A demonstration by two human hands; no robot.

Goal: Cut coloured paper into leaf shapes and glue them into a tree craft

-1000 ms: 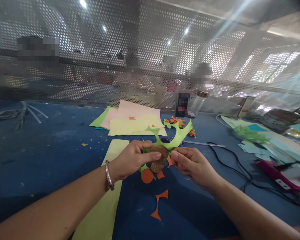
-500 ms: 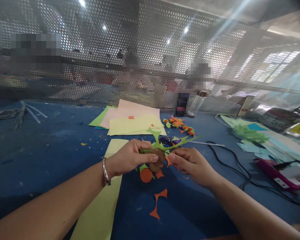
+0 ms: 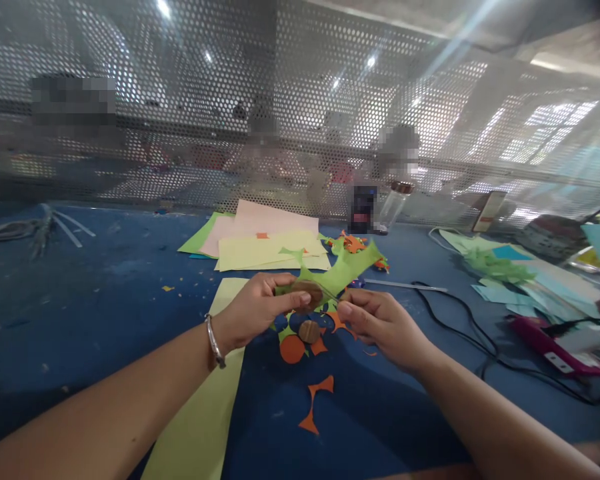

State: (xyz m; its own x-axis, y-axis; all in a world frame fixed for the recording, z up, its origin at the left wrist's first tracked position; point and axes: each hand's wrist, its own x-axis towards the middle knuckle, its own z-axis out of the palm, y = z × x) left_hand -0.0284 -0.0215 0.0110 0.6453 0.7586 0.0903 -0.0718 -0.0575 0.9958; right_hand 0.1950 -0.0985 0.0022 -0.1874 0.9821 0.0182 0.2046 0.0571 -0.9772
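Note:
My left hand [image 3: 265,307] is closed on a round brown wood-grained disc [image 3: 314,300] and a light green paper offcut [image 3: 347,270], thumb on top. The paper fans out behind the disc with curved, cut-away edges. To its right my right hand [image 3: 373,320] is pinched, its fingertips by the disc's edge. A thin, shiny line runs from those fingertips towards the disc; I cannot make out what it belongs to. Below lie a smaller brown wood-grained disc [image 3: 309,331], an orange paper disc [image 3: 293,349] and orange and green scraps.
Coloured paper sheets [image 3: 275,250] lie ahead, a long yellow-green strip [image 3: 200,413] at left. Orange scraps [image 3: 316,405] are nearby. A black cable [image 3: 473,320] and magenta power strip [image 3: 543,343] lie at right. A glass bottle [image 3: 395,205] stands by the perforated screen [image 3: 310,93].
The green paper has turned, showing a broader face to the right. The smaller brown disc on the table now shows apart from the one in my left hand. Light blue paper has appeared at far right.

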